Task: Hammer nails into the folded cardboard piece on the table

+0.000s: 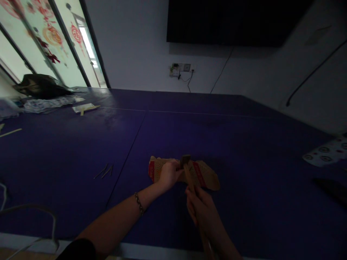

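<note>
My right hand [199, 206] is wrapped round the wooden handle of a hammer [189, 177]. The dark hammer head is over the middle of a tan sole-shaped piece with red bands [207, 175], which lies on the blue-purple table [217, 137]. At the centre of that piece my left hand [170, 174] rests with its fingers pinched beside the hammer head; what they hold, if anything, is too dark to make out. Several thin metal rods [105, 171] lie to the left of my left hand.
A black bag [45, 86] and papers [48, 103] sit at the far left. White cables [35, 206] curl at the near left edge. A patterned sheet [326, 151] and a dark object [330, 189] lie on the right. A wall stands behind the table.
</note>
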The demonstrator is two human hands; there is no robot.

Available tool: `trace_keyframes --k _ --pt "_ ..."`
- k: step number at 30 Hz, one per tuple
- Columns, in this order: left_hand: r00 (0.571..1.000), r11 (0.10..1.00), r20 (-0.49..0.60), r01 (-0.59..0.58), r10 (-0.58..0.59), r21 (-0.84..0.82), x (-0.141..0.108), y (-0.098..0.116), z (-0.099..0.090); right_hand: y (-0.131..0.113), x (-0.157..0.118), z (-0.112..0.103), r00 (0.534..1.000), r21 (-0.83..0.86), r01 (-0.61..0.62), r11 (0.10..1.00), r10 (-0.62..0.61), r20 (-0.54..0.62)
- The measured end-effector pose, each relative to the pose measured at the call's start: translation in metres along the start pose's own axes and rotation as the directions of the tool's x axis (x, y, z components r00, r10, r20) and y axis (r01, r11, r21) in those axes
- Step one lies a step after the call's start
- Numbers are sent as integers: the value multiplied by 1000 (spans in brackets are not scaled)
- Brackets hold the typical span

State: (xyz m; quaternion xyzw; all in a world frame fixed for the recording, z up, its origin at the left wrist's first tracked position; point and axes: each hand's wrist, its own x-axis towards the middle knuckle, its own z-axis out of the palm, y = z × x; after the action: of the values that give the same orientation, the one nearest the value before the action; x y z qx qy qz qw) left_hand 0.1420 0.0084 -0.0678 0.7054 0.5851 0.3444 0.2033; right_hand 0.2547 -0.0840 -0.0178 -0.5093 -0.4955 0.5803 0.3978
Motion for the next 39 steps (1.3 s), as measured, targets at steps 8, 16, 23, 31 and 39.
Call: trace_keyframes --k 8,16,23,31,39 --pt "1000 999 -7 30 -30 43 0 -2 3 11 2 0 1000 45 -20 999 20 4" --pt "999 998 -26 35 -34 43 1 -3 3 7 1 4 1000 78 22 997 -21 -13" --pt "1000 1000 12 0 -1 31 1 -1 1 4 1 4 1000 202 26 979 -24 -12" --pt "997 997 3 -72 72 28 0 -1 -1 15 7 -9 996 550 4 835 -53 74" --pt "999 999 9 -43 43 18 1 0 -1 11 36 -61 909 517 -197 833 -42 415"
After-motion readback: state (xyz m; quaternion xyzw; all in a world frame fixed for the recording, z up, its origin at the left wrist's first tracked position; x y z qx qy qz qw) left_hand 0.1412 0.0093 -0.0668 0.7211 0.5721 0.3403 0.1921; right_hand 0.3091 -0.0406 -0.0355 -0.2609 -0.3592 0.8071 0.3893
